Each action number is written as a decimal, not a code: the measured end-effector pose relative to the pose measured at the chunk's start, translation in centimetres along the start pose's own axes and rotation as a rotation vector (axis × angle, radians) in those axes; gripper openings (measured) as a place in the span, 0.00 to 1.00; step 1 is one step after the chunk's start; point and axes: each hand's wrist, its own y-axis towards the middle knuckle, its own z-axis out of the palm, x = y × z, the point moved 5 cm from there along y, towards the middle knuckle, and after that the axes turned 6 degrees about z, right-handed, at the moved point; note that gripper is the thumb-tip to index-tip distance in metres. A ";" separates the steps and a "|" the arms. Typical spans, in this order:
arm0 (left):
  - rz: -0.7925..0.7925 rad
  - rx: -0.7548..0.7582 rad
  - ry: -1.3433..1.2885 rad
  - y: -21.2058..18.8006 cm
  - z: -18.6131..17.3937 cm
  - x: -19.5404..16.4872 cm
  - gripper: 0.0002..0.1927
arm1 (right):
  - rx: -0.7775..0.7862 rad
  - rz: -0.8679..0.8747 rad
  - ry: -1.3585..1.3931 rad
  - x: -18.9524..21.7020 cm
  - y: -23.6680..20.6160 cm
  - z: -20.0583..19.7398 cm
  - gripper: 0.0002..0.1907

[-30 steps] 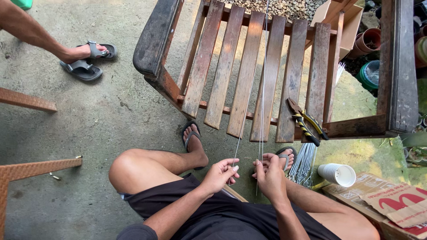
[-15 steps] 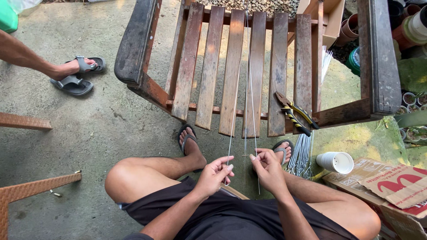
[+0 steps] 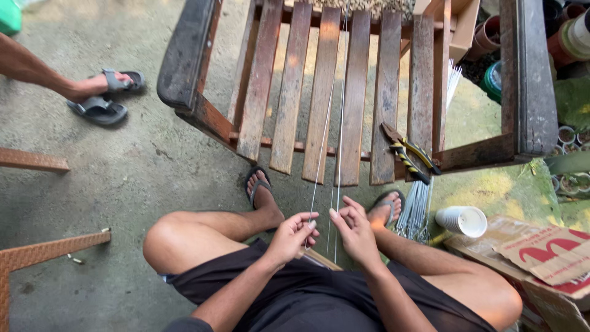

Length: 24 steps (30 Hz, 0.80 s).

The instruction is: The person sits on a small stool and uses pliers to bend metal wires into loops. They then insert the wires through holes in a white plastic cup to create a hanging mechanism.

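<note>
A flattened brown cardboard box (image 3: 541, 252) with a red curved emblem is seen at the lower right edge of the concrete floor (image 3: 141, 178), and a white paper cup (image 3: 462, 220) lies on its side just beside the cardboard's left end. An open cardboard carton (image 3: 462, 27) is set at the top, behind the right part of a weathered wooden slatted chair (image 3: 344, 92). Yellow-and-black pliers (image 3: 410, 154) rest at the front edge of the chair seat, on its right slats.

Two thin wires (image 3: 332, 141) are stretched from the top of the seat down across the slats to the hands. The left hand (image 3: 294, 237) is closed in a pinch on the left wire, just past the seat's front edge. The right hand (image 3: 353, 229) is held beside it with fingers curled at the right wire; a firm grasp cannot be confirmed.

A bundle of thin metal rods (image 3: 415, 212) lies on the floor under the chair's front right corner. Another person's sandalled foot (image 3: 101, 92) is seen at the upper left. The floor is grey, stained and mossy toward the right. Pots and rolls (image 3: 571, 37) at the upper right are cut off, and the wires' upper ends are hard to make out.
</note>
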 end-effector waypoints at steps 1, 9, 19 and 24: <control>-0.010 0.001 -0.004 -0.1 0.1 0.2 0.19 | 0.051 0.073 0.093 -0.6 -0.1 0.3 0.09; -0.012 0.001 0.004 0.2 0.0 0.3 0.19 | 0.144 0.123 0.171 -0.3 0.1 1.0 0.10; -0.001 0.018 -0.010 0.4 -0.4 0.8 0.22 | -0.006 0.006 -0.042 -0.8 -0.1 -1.1 0.11; 0.028 0.025 -0.047 0.4 -0.3 0.8 0.22 | -0.058 -0.101 -0.167 -1.0 -0.3 -1.3 0.12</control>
